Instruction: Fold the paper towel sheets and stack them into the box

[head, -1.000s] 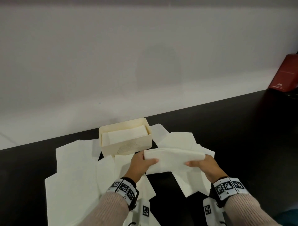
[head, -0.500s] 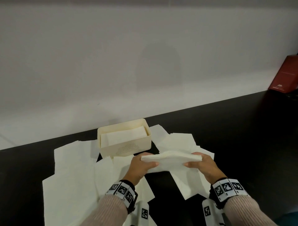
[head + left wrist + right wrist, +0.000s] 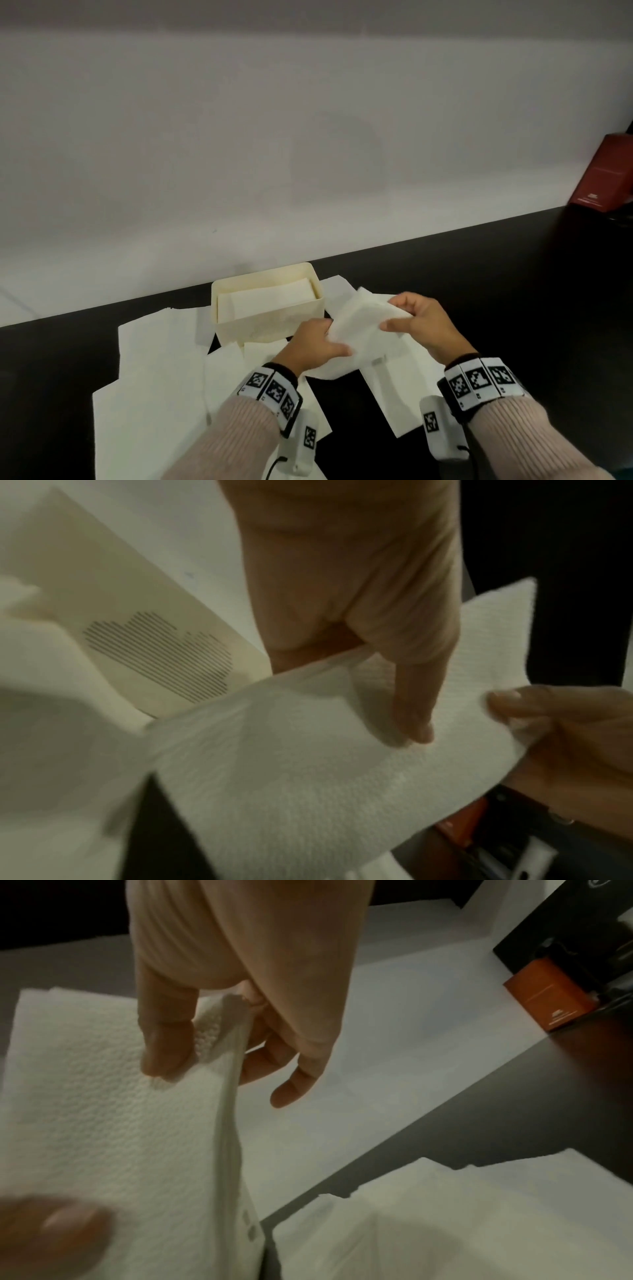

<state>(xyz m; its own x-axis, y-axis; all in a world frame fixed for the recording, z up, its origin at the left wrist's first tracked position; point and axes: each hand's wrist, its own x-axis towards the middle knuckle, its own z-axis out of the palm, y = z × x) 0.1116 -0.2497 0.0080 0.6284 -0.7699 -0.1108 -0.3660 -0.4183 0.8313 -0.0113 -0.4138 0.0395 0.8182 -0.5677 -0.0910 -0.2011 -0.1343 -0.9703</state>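
Note:
A folded white paper towel sheet (image 3: pixel 364 330) hangs above the black table, tilted, just right of the cream box (image 3: pixel 270 323). My left hand (image 3: pixel 313 344) pinches its near left end, thumb on top (image 3: pixel 411 696). At the far right end my right hand (image 3: pixel 418 320) pinches it between thumb and fingers (image 3: pixel 167 1045). The box holds folded towels (image 3: pixel 270 299) and shows a striped cloud mark (image 3: pixel 161 653) on its front. The same sheet fills both wrist views (image 3: pixel 325 764) (image 3: pixel 113 1123).
Several unfolded towel sheets lie flat on the black table (image 3: pixel 513 308), left (image 3: pixel 154 377) and right (image 3: pixel 404 394) of the box and under my hands. A dark red box (image 3: pixel 603 174) stands at the far right by the white wall.
The sheet was held level and wide; now both hands have drawn closer together, shifted right and tilted it, with the right end raised toward the box's right side.

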